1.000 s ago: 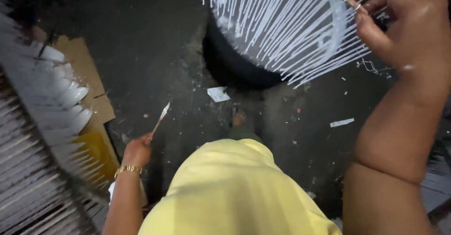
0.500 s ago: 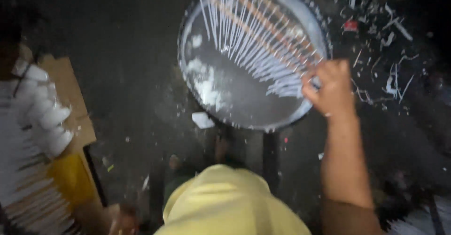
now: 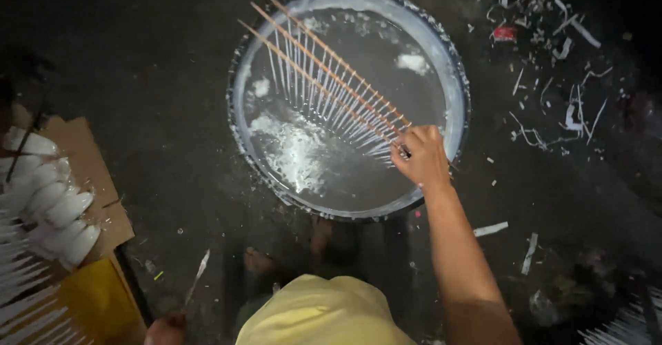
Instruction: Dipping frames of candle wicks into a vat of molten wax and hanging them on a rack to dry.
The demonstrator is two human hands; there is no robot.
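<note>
Sticks of thin wood, two or three laid side by side as a frame, were clenched at their near end in the right hand, and from that grip they ran up and away to the left across the mouth of a big round drum. Rows of slim white tapers hung down from the frame, their lower ends reaching toward the pale liquid that filled the drum; whether they touched it could not be told. White lumps floated on that liquid left of the grip, and a white crust lined the drum's rim.

Down and far to the left of that grip, the left hand sat at the picture's bottom edge, closed around the lower end of a narrow white-tipped stick that pointed upward.

Further left lay a sheet of cardboard bearing rounded white pieces, with a yellow container below it. White scraps littered the dark floor to the right of the drum. A yellow garment showed just below.
</note>
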